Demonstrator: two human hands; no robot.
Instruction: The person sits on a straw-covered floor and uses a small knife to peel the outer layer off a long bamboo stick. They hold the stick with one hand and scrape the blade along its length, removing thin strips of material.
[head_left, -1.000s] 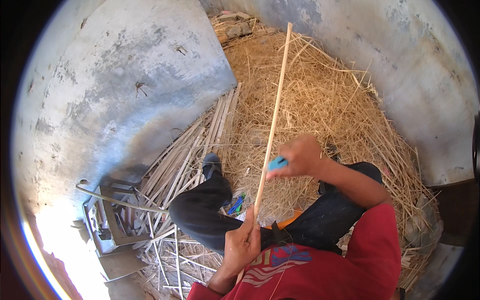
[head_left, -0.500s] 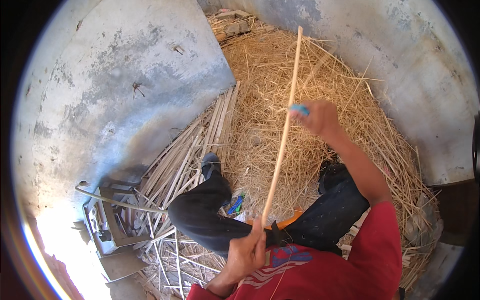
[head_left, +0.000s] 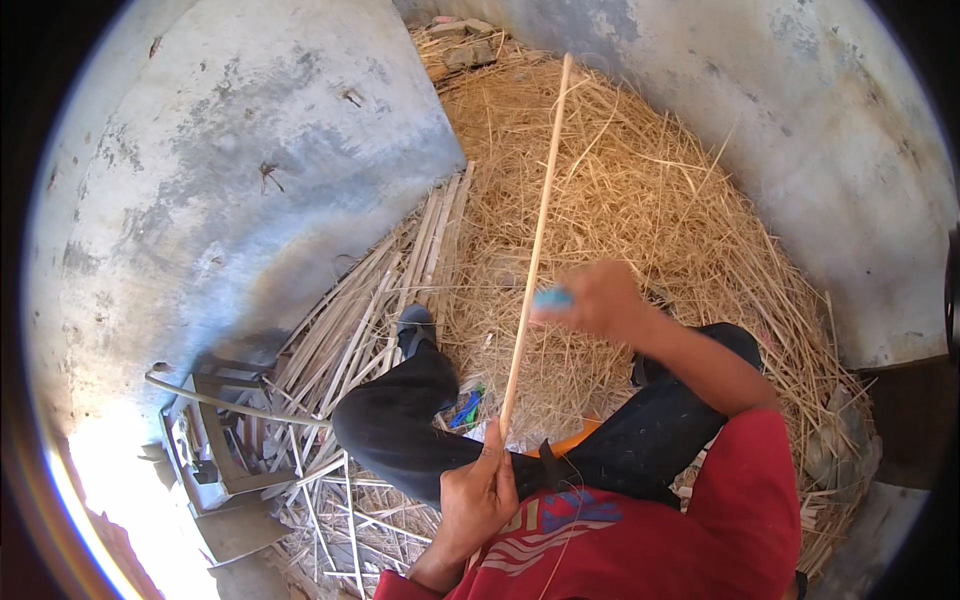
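A long, pale wooden strip (head_left: 540,225) slants up and away from my lap, its far end over the straw. My left hand (head_left: 480,495) is closed round the near end, just in front of my red shirt. My right hand (head_left: 605,302), smeared by motion, grips a small blue object (head_left: 552,299) whose kind I cannot make out. The blue object is right beside the middle of the strip; whether they touch is unclear.
Straw-like shavings (head_left: 610,190) heap between the walls. Long, flat wooden strips (head_left: 350,290) lie to the left of my foot. A wooden frame (head_left: 225,440) stands at lower left, with a thin rod (head_left: 240,405) across it. Blue and green scraps (head_left: 466,408) lie between my legs.
My right hand has come nearer to me along the strip with the blue object. The strip's far end has swung a little left.
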